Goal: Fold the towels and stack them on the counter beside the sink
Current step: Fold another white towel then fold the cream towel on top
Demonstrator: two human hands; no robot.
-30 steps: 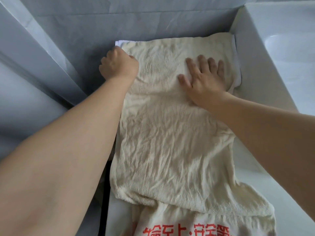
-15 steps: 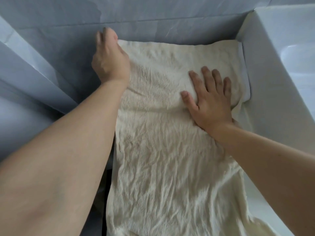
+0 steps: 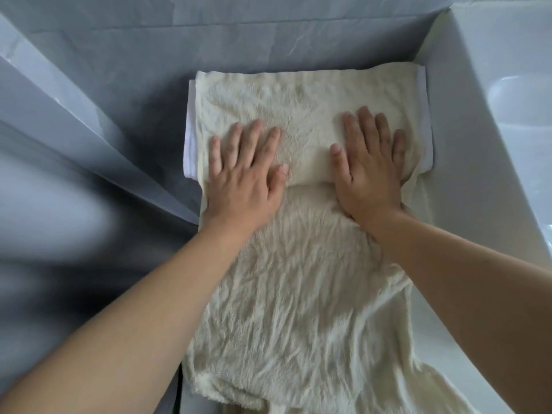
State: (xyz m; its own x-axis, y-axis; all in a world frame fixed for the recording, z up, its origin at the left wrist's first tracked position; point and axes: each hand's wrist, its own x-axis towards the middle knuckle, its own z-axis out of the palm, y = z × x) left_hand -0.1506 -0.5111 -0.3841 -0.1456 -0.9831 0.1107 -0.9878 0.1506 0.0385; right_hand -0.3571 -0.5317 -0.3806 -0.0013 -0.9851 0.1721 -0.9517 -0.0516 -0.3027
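Both hands have shifted since half a second ago: the left hand [image 3: 243,171], which then cupped the far left corner of the cream towel [image 3: 298,264] with its fingers curled over the edge, now lies flat on the cloth with its fingers straight and spread, and the right hand [image 3: 369,165] rests flat a little further right than it did, fingers straight and close together. Neither hand grips anything; the palms and fingers press down on the fabric, side by side, with a bare strip of towel between them.

Cream terry makes up the towel, soft and nubbly at the far end and heavily creased into long wrinkles nearer the person. Its far part sits raised over a thicker layer, and a rounded step runs across the cloth just under the two palms. From there the towel runs toward the bottom of the view, where its near edge bunches into loose folds.

Beneath the far part lies a white folded towel [image 3: 190,144], smoother and flatter, showing as narrow strips along the left and right sides of the cream one.

All of this rests on a narrow white counter [image 3: 433,348]. A glossy white sink [image 3: 493,121] with a straight, hard rim stands just to the right, touching the towels' right edge. Grey marbled wall tiles [image 3: 149,40], smooth and faintly veined, close the space behind and to the left.
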